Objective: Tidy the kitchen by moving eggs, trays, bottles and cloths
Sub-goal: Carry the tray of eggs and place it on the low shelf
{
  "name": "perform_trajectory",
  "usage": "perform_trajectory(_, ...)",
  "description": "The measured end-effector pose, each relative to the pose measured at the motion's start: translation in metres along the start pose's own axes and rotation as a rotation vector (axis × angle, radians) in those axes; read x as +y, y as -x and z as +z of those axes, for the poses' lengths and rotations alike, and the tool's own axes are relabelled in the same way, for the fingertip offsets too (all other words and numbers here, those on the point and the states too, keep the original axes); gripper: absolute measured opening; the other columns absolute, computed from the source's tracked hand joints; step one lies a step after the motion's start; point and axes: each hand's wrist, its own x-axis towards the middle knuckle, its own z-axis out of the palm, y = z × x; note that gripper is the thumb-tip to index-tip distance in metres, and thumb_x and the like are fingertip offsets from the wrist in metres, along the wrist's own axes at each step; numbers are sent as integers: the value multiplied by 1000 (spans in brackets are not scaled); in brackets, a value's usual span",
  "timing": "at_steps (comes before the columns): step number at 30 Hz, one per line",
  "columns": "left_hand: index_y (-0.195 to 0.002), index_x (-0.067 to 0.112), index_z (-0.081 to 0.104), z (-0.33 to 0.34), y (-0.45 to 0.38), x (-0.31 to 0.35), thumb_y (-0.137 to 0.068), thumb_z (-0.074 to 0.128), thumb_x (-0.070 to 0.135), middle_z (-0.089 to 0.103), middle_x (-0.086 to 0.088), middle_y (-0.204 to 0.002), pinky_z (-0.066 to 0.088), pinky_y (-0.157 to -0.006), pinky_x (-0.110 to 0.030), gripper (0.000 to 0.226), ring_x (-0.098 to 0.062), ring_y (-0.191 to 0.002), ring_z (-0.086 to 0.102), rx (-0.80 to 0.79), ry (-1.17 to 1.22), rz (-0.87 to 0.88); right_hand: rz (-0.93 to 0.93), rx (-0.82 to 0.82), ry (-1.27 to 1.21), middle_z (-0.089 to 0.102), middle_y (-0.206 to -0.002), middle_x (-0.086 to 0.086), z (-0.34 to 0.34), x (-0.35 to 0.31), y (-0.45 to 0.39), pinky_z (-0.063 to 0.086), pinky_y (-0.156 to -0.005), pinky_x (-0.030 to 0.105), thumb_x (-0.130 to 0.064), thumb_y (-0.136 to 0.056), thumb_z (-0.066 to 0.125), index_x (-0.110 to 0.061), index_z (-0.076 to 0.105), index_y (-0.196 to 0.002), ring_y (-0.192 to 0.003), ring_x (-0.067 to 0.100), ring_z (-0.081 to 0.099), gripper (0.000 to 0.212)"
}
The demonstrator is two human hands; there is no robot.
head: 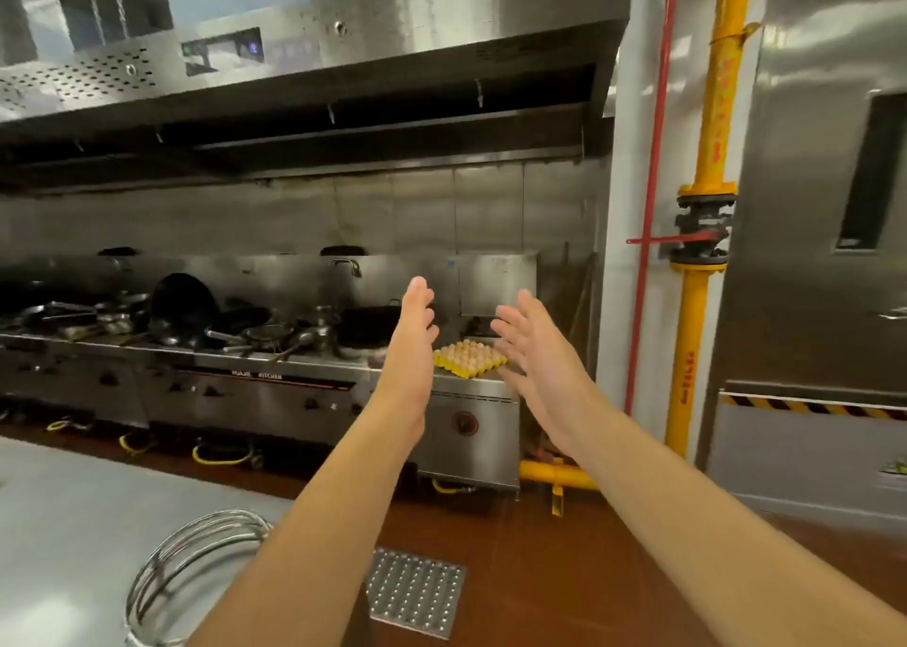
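A yellow egg tray [469, 357] full of several brown eggs sits on the right end of the steel cooking range [275, 366], across the aisle from me. Both my arms are stretched out toward it. My left hand [411, 347] is raised with straight fingers, palm facing right, and appears just left of the tray. My right hand [532, 347] is spread open, palm facing left, and appears just right of the tray. Neither hand touches the tray or holds anything.
Woks and pans [196, 317] crowd the range to the left. A steel counter [64, 523] with metal wire rings [191, 553] is near me at lower left. A floor drain grate [416, 592] lies on the red floor. A yellow gas pipe [702, 273] and steel door [824, 204] stand at right.
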Motion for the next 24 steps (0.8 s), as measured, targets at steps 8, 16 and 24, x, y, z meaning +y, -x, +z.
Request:
perform_trajectory(8,-157,24,30,28,-127,-32,-103,23,59,29,-2,-164,19,-123,-49,64,-18,-147,32,-187,114,-24,-43,176,-17,40,-155,1,-12,-1,-103,29,-117,42,-56,-101,31,-22,35,-153,-143,18,36,62)
perform_trajectory(16,-156,27,30,69,-211,-85,-103,22,59,30,3,-163,18,-124,-47,63,-14,-147,32,-250,87,-52,0,267,-13,34,-159,1,-50,21,-196,23,-120,42,-57,-101,29,-23,29,-155,-147,20,31,64)
perform_trajectory(24,-156,24,33,82,-324,-118,-102,23,60,32,-2,-163,21,-122,-46,65,-19,-145,35,-113,1,-74,19,148,-74,37,-158,3,-77,54,-325,26,-119,43,-57,-101,31,-21,32,-154,-145,20,33,65)
